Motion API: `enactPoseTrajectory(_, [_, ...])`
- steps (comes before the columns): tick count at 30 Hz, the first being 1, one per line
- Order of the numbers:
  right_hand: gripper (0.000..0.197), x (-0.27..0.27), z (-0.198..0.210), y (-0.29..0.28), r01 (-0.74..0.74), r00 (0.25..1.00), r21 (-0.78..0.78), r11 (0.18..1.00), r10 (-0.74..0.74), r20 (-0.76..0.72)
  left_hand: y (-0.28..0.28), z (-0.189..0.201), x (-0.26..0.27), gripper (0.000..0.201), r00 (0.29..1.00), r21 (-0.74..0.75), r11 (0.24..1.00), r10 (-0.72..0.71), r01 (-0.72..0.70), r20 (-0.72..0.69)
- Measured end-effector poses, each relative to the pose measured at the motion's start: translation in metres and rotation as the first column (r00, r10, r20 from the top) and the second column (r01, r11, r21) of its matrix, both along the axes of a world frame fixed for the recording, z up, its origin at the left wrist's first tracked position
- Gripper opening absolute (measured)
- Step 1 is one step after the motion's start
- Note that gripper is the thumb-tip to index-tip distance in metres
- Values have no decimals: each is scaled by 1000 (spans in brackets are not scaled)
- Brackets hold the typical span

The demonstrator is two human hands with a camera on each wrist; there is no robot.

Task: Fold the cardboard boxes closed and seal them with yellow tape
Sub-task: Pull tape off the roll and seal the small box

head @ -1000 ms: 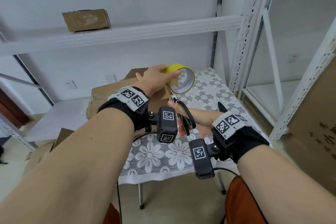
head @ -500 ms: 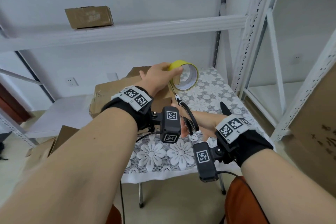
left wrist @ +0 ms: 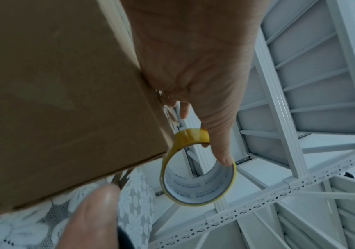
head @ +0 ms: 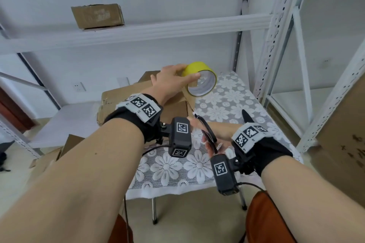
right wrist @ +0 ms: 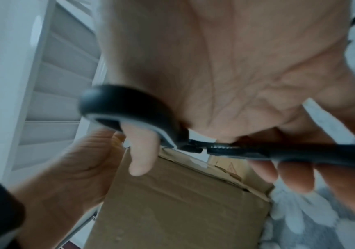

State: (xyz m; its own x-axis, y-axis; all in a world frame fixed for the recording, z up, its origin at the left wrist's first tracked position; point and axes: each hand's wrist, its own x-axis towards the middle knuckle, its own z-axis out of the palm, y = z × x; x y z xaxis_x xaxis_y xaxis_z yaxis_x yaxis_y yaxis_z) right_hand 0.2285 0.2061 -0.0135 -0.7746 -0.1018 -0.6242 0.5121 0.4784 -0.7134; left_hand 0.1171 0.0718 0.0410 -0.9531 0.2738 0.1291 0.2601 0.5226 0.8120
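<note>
My left hand (head: 169, 82) grips a yellow tape roll (head: 200, 79) from above, held in the air just past the right edge of a brown cardboard box (head: 120, 100) on the table. A strip of tape (head: 188, 98) runs from the roll down along the box's side. The left wrist view has the roll (left wrist: 198, 170) hanging from my fingers beside the box (left wrist: 65, 101). Below the roll, my right hand (head: 223, 132) holds black scissors (head: 207, 134), thumb through one handle loop (right wrist: 129, 107), fingers round the other. The blades are mostly hidden behind the left wrist camera.
The table carries a white lace flower cloth (head: 227, 100). White metal shelving (head: 276, 31) stands behind and to the right. Another cardboard box (head: 97, 16) sits on the upper shelf. Flattened cardboard (head: 71, 144) lies on the floor at left, and a large carton (head: 345, 140) stands at right.
My left hand has lifted the tape roll slightly up and to the right. The right hand with the scissors has stayed below it, close to the strip.
</note>
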Motion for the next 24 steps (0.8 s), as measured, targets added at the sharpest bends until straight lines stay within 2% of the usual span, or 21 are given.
enactPoseTrajectory(1, [91, -4, 0, 1, 24, 999, 7, 1000, -24, -31, 1, 5, 7, 88, 1000, -9, 1000, 6, -7, -15])
enactPoseTrajectory(4, [68, -12, -4, 3, 140, 987, 68, 988, -133, -92, -2, 13, 13, 94, 999, -50, 999, 19, -22, -51])
enactPoseTrajectory(8, [43, -19, -20, 10, 307, 938, 278, 910, -240, -250, -2, 10, 12, 95, 997, -109, 993, 35, -43, -75])
enactPoseTrajectory(11, [37, -20, -27, 13, 301, 946, 303, 904, -242, -217, -1, 9, 9, 97, 993, -189, 980, 47, -67, -108])
enactPoseTrajectory(13, [27, -19, -25, 16, 311, 940, 318, 896, -240, -243, -1, 9, 9, 84, 990, -220, 972, 56, -83, -126])
enactPoseTrajectory(15, [23, -19, -19, 18, 381, 901, 319, 868, -272, -337, -1, 9, 11, 70, 986, -257, 962, 60, -98, -154])
enactPoseTrajectory(16, [18, -22, -17, 19, 422, 865, 280, 862, -289, -411, -1, 9, 12, 68, 985, -277, 955, 60, -105, -164])
enactPoseTrajectory(17, [23, -25, -15, 20, 470, 801, 191, 862, -326, -502, 0, 8, 12, 68, 984, -297, 949, 58, -107, -170])
enactPoseTrajectory(19, [56, -30, -8, 17, 499, 668, -88, 862, -447, -595, 0, 7, 12, 70, 983, -324, 940, 51, -106, -175])
enactPoseTrajectory(21, [69, -35, -1, 11, 457, 592, -251, 854, -502, -630, 1, 7, 14, 71, 983, -355, 928, 49, -111, -179])
enactPoseTrajectory(22, [67, -37, 5, 7, 443, 575, -275, 853, -506, -643, 1, 7, 15, 70, 982, -369, 922, 49, -115, -184])
enactPoseTrajectory(24, [44, -43, 14, 4, 441, 550, -303, 845, -521, -653, 2, 8, 20, 69, 981, -386, 916, 43, -114, -189])
